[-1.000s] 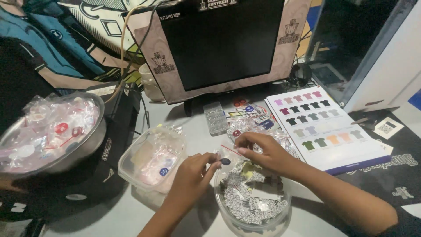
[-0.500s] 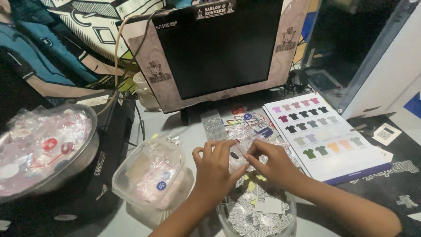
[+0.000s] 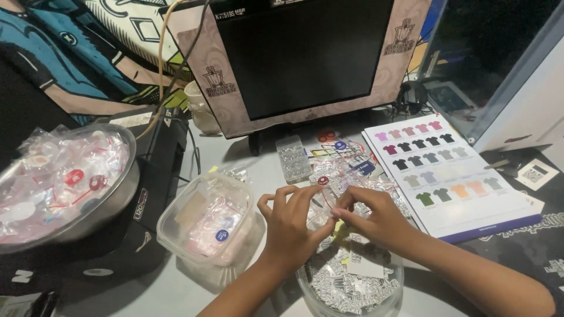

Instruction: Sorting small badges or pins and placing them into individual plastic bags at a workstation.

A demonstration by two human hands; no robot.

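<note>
My left hand (image 3: 291, 226) and my right hand (image 3: 373, 214) meet above a round clear container (image 3: 352, 282) full of small clear packets. Both pinch a small clear plastic packet (image 3: 325, 205) between thumb and fingers, held up over the container's far rim. A small round red-and-white piece (image 3: 322, 181) shows just beyond my fingertips among loose packets on the table. Left of my left hand stands a rectangular clear tub (image 3: 205, 223) with bagged round pieces inside.
A metal bowl (image 3: 88, 217) heaped with bagged pieces sits far left on a black box. A dark monitor (image 3: 299, 56) stands at the back. A colour chart of shirt shapes (image 3: 452, 176) lies right; a small clear box (image 3: 292, 158) is ahead.
My hands have drawn together and lifted slightly above the round container, both now pinching one packet. The view has shifted a little.
</note>
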